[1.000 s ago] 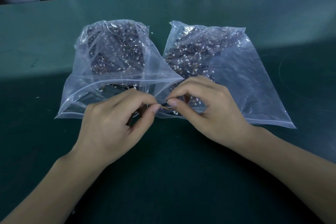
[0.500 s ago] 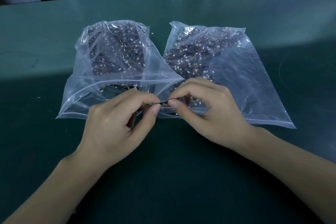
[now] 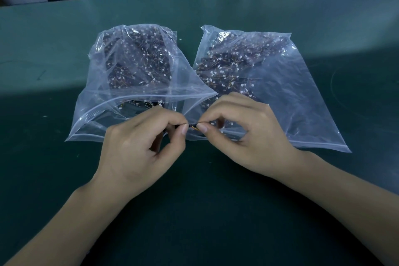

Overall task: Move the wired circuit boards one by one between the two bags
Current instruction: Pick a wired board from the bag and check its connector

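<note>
Since the earlier frame, little has shifted. My left hand (image 3: 138, 147) and right hand (image 3: 244, 136) both pinch one circuit board (image 3: 193, 125), apparently wired, at the adjoining bag mouths: left bag (image 3: 121, 84), right bag (image 3: 291, 97). Open counter (image 3: 205, 201) lies nearside.

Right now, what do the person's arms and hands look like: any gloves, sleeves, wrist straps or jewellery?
Both are bare. The left hand and right hand wear no gloves, and no rings show on the visible fingers. Neither wrist carries a watch, band or grounding strap. Both forearms are uncovered to the frame's bottom edge, so no sleeve is visible. Fingernails are short and unpainted.
</note>
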